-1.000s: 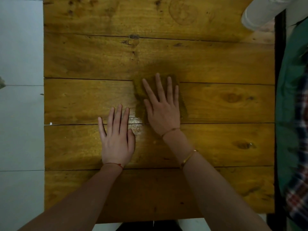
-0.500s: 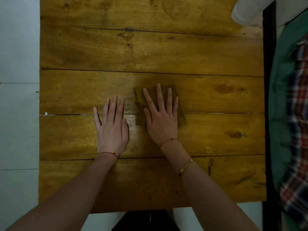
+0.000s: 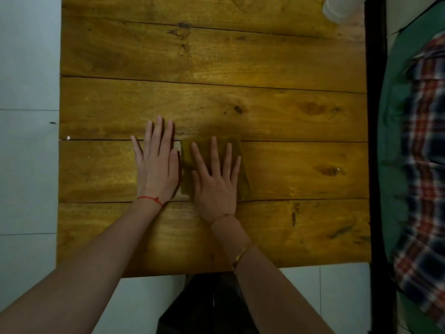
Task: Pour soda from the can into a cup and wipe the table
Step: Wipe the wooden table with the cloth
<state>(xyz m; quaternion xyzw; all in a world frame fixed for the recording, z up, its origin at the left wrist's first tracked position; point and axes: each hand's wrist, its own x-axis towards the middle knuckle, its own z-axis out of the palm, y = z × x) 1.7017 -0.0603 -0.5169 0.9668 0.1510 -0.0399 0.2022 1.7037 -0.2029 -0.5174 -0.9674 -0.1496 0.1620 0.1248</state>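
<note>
at the top right corner of the worktop (image 3: 265, 68) a pale cup (image 3: 337, 8) is cut off by the frame edge, its contents unseen, and no can shows. on the middle planks a brownish cloth (image 3: 190, 150) lies mostly hidden under the right hand (image 3: 215, 179), which presses it flat with fingers spread. just beside it, the left hand (image 3: 156, 165) rests flat on bare wood, fingers straight and together.

Single head-worn view looked almost straight down, from close above, onto a plank table (image 3: 240, 100), forearms entering from the bottom edge, tiled floor (image 3: 26, 165) along the left and green-and-plaid fabric (image 3: 414, 145) along the right; no second view shared the scene.
</note>
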